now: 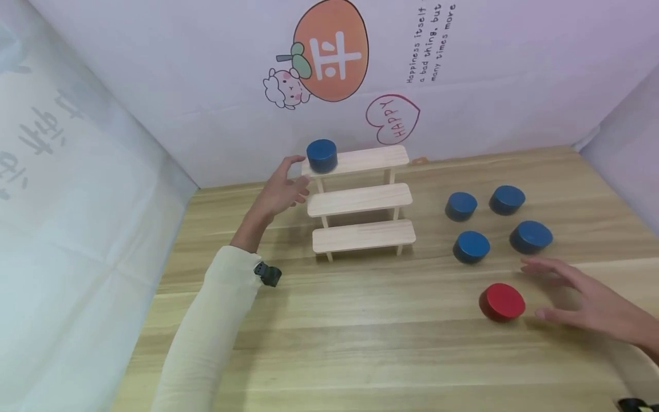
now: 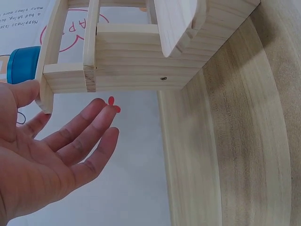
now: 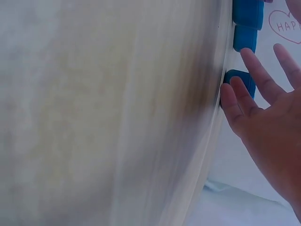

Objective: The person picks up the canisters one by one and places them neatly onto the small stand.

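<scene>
At the left end of a three-step wooden stand [image 1: 360, 197], my left hand [image 1: 280, 191] is spread, its thumb and index finger right at the end of the top shelf [image 1: 368, 159]. A blue round block [image 1: 322, 155] stands on that shelf, close to the fingertips. The other fingers are loosely bent below the shelf end in the left wrist view. My right hand [image 1: 592, 297], fingers apart and nothing between them, is just right of a red round block [image 1: 502, 301]. Several blue blocks, one of them the nearest [image 1: 531, 237], stand beyond this hand.
The wooden table [image 1: 329, 332] meets a white printed backdrop [image 1: 206, 74] close behind the stand. A white cloth [image 1: 62, 257] hangs along the left side. The middle [image 1: 360, 198] and lower shelves [image 1: 365, 236] step down toward the front.
</scene>
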`<act>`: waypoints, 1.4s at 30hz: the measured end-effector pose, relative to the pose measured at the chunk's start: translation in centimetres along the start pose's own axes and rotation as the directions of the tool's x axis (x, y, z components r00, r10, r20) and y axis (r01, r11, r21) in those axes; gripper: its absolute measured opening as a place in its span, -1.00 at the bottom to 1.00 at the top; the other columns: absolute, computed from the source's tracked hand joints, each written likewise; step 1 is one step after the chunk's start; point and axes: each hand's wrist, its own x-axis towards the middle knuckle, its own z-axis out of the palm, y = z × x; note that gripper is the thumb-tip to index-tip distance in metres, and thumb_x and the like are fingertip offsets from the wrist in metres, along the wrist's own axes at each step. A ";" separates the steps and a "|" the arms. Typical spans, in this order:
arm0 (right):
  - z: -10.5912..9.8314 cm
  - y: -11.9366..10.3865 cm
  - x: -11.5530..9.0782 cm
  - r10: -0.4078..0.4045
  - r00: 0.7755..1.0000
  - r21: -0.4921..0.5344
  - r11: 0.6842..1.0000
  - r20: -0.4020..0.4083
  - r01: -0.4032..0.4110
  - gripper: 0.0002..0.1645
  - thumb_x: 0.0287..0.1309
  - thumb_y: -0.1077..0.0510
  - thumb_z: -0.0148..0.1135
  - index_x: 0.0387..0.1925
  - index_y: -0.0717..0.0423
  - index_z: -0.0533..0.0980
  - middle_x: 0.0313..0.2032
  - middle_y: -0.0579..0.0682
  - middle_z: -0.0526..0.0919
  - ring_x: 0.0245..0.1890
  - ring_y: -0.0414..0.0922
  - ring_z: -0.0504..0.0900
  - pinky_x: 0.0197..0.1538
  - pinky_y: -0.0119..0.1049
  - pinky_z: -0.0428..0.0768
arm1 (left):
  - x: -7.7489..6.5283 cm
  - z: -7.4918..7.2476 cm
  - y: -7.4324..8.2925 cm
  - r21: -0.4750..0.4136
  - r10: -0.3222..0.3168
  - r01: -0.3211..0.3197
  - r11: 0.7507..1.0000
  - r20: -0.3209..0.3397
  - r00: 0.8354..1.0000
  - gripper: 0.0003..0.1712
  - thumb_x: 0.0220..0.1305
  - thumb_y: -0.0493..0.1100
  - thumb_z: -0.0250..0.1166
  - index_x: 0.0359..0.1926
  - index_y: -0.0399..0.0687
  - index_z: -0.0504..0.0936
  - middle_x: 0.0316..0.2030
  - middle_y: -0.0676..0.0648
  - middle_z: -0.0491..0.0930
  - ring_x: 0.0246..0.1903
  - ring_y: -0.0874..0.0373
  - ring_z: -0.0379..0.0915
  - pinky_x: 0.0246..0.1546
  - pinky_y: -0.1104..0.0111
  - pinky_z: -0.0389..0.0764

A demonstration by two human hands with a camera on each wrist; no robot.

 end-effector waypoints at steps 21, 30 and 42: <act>1.9 -2.6 1.5 -0.008 0.997 0.000 1.000 0.074 0.008 0.02 -0.19 0.12 0.67 0.35 -0.03 0.38 0.18 -0.09 0.48 0.24 -0.44 0.13 0.25 -0.47 0.01 | 0.1 -0.2 -0.2 -0.027 -0.028 0.028 0.999 0.000 1.000 -0.34 0.52 0.03 0.07 0.53 0.24 0.10 -0.03 -0.30 0.62 -0.15 -0.14 0.59 0.02 -0.03 0.51; 2.2 -3.0 1.8 0.031 0.995 -0.034 0.999 0.092 -0.028 -0.09 -0.23 0.06 0.70 0.25 -0.12 0.48 0.13 -0.13 0.48 0.17 -0.37 0.19 -0.01 0.24 0.34 | 0.2 -0.2 -0.1 -0.020 -0.023 0.023 1.000 0.001 1.000 -0.35 0.51 0.02 0.08 0.52 0.25 0.11 -0.04 -0.32 0.62 -0.20 -0.10 0.59 0.04 -0.07 0.49; 2.7 -3.1 1.9 0.000 0.999 -0.135 0.991 0.051 0.007 -0.16 -0.30 0.04 0.73 0.13 -0.13 0.55 0.04 -0.16 0.53 0.13 -0.37 0.24 -0.03 -0.14 0.44 | 0.2 -0.3 0.0 -0.026 -0.006 0.006 1.000 0.007 1.000 -0.35 0.50 0.01 0.08 0.51 0.24 0.12 -0.02 -0.32 0.62 -0.19 -0.10 0.58 0.04 -0.07 0.49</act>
